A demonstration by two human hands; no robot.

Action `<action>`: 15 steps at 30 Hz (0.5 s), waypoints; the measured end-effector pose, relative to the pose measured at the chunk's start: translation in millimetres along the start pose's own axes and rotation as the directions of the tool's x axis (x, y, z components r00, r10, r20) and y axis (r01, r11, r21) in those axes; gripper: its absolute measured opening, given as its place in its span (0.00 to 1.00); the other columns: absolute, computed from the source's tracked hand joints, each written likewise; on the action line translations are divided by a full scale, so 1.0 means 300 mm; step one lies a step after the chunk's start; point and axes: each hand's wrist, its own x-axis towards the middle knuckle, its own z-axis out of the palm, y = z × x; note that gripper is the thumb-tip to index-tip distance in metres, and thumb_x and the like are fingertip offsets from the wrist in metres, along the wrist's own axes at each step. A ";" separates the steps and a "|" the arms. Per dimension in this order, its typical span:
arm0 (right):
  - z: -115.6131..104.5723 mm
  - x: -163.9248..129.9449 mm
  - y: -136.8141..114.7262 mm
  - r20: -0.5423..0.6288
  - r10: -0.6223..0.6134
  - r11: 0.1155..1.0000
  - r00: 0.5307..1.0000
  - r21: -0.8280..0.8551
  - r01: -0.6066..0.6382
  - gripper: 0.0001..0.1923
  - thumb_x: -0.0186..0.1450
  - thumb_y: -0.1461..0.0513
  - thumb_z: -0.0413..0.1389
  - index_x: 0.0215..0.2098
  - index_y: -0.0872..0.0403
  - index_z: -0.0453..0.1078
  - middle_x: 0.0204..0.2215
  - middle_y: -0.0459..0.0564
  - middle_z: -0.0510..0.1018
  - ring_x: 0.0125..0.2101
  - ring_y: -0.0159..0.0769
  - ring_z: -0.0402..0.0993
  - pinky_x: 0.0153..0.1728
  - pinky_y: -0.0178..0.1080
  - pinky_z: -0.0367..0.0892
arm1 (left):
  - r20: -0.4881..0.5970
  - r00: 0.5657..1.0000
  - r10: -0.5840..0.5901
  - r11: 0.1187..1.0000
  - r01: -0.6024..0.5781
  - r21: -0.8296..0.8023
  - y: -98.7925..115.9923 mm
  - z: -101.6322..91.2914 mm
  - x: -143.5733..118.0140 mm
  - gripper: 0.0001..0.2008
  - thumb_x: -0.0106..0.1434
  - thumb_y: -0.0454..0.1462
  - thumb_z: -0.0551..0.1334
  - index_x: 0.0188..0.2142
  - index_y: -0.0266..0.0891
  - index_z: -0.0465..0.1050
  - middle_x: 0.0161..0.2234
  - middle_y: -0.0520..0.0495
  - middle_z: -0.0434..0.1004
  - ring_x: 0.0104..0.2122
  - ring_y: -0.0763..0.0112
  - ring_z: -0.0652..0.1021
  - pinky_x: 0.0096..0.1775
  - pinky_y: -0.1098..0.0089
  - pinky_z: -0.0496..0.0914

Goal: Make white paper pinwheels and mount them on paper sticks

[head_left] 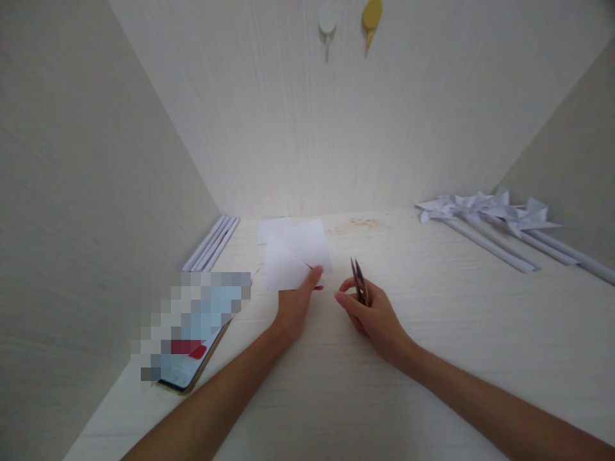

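Observation:
My left hand (pixel 296 302) pinches a square sheet of white paper (pixel 293 253) by its near right corner, thumb on top. A short slit runs into the sheet beside the thumb, with a reddish tone showing through it. To the right, apart from the paper, my right hand (pixel 369 314) is closed around small dark thread snips (pixel 358 278). Their two blades point away from me and stand slightly apart. Behind the held sheet another piece of white paper (pixel 273 227) lies on the table, partly covered.
Several rolled paper sticks (pixel 211 243) lie by the left wall. A phone (pixel 192 358), partly pixelated, rests at the left. Paper pinwheels (pixel 480 205) on paper sticks lie at the back right. A white hook (pixel 327 22) and a yellow hook (pixel 371 18) are on the back wall.

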 end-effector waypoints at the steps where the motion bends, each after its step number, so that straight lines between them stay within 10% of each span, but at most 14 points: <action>1: -0.002 0.001 0.002 -0.030 0.000 1.000 1.000 0.003 0.000 0.15 0.50 0.55 0.58 0.30 0.54 0.60 0.08 0.32 0.53 0.08 0.20 0.44 0.08 0.28 0.41 | 0.024 1.000 0.001 0.999 -0.002 0.036 -0.001 0.003 -0.012 0.11 0.44 0.41 0.65 0.27 0.37 0.71 0.29 0.48 0.75 0.29 0.70 0.74 0.28 0.71 0.69; 7: -0.008 0.003 0.007 0.006 -0.007 0.996 1.000 -0.092 0.008 0.15 0.49 0.55 0.58 0.19 0.56 0.60 0.06 0.34 0.53 0.09 0.19 0.44 0.09 0.30 0.39 | 0.177 0.984 -0.034 0.992 0.011 0.129 -0.008 0.014 -0.055 0.09 0.44 0.40 0.65 0.18 0.36 0.69 0.18 0.52 0.70 0.20 0.75 0.70 0.25 0.73 0.65; 15: 0.000 0.005 0.012 -0.142 0.033 0.983 0.989 0.183 -0.006 0.15 0.47 0.56 0.60 0.20 0.54 0.57 0.06 0.33 0.53 0.07 0.19 0.43 0.07 0.28 0.40 | 0.056 0.995 -0.087 0.984 0.095 -0.153 -0.008 -0.020 0.045 0.10 0.42 0.38 0.66 0.23 0.35 0.69 0.20 0.53 0.71 0.18 0.80 0.67 0.17 0.79 0.56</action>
